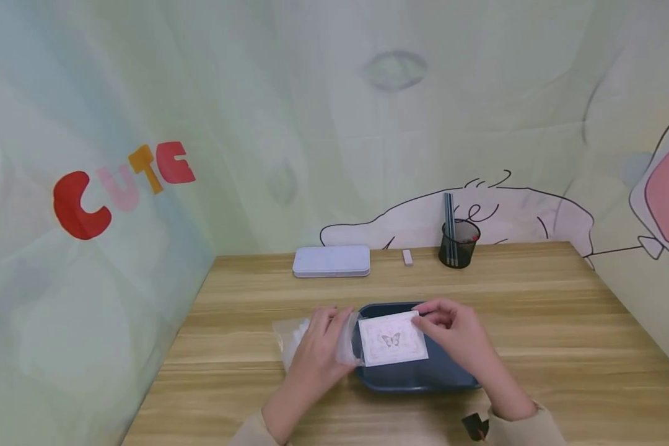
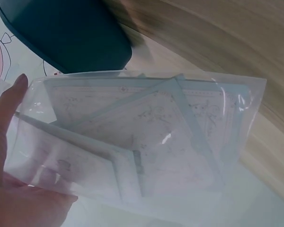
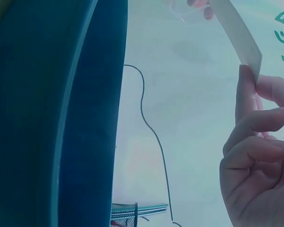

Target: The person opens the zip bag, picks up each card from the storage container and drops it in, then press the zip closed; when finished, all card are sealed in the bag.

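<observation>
My left hand (image 1: 319, 347) grips a clear plastic bag (image 1: 283, 337) near its mouth. Several pale cards with printed borders (image 2: 146, 127) lie overlapped inside the bag in the left wrist view. Between thumb and forefinger, my right hand (image 1: 461, 337) pinches a white card (image 1: 391, 347) with a butterfly printed on it, by its upper right corner. The card's left edge is at the bag's mouth; whether it is still partly inside I cannot tell. Below the card stands a dark blue tray (image 1: 418, 389). In the right wrist view the card (image 3: 239, 35) appears nearly edge-on.
Along the back of the wooden table (image 1: 245, 285) are a pale blue pencil case (image 1: 331, 262), a small eraser (image 1: 407, 257) and a black mesh pen holder (image 1: 458, 251) with pencils in it. A small black object (image 1: 474, 426) shows beside the right sleeve. Printed curtains hang behind and at the sides.
</observation>
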### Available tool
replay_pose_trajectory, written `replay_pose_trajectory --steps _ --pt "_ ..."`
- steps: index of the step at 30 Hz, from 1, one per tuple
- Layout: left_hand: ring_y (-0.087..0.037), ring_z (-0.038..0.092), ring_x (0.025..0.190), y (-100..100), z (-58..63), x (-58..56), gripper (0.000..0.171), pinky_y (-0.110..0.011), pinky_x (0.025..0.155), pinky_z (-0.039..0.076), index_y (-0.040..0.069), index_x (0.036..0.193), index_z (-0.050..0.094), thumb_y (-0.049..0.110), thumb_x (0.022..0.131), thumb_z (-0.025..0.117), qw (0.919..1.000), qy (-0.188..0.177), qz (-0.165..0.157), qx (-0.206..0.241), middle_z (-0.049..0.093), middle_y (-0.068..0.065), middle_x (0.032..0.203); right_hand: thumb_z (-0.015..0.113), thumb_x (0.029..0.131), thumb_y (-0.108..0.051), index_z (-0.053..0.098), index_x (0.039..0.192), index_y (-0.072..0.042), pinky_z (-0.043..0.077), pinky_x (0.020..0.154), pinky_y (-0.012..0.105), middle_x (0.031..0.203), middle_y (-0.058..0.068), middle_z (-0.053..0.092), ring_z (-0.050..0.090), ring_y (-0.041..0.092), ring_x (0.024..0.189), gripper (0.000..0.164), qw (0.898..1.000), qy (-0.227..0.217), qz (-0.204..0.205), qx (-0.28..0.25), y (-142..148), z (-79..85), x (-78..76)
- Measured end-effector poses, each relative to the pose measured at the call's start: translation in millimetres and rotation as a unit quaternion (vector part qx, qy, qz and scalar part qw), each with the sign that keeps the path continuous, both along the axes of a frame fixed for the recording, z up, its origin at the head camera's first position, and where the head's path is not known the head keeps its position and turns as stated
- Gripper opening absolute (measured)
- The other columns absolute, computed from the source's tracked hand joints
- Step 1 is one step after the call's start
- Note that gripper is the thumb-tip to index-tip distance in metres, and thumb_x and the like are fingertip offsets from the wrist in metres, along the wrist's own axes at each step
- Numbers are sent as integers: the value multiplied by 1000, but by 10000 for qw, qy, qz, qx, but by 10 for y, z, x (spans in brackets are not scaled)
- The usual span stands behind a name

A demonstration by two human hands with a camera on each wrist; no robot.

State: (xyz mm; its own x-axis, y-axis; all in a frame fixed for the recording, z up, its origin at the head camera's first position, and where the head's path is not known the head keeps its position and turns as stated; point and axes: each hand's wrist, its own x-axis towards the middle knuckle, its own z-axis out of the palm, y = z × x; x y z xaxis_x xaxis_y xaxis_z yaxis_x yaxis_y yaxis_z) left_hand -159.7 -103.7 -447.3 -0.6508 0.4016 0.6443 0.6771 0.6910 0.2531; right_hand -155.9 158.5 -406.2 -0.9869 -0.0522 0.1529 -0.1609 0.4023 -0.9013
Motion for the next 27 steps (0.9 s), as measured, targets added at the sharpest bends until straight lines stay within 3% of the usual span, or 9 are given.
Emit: replay_pose_trajectory --steps 2,12,27 --pt "-24 51 105 3 4 -3 94 -46 109 32 3 130 54 23 47 95 10000 -8 18 -41 52 -10 112 76 84 -17 71 99 -6 39 49 21 76 0 69 53 17 62 19 10000 55 -50 -38 -20 6 -12" --pt "-24 49 106 37 40 -3 95 -48 109 31 2 131 53 28 49 96 9997 -163 -21 -190 51 -10 112 75 84 -14 72 99 -6 40 51 21 76 1 69 53 19 64 17 9996 124 -237 38 -24 -9 -75" --pt "-29 50 111 79 59 -26 91 -46 110 30 0 128 54 28 52 94 9998 -2 -147 -149 53 -15 114 76 83 -14 71 94 -8 39 47 19 74 -2 69 53 14 58 14 9985 415 13 -360 -194 -46 -46"
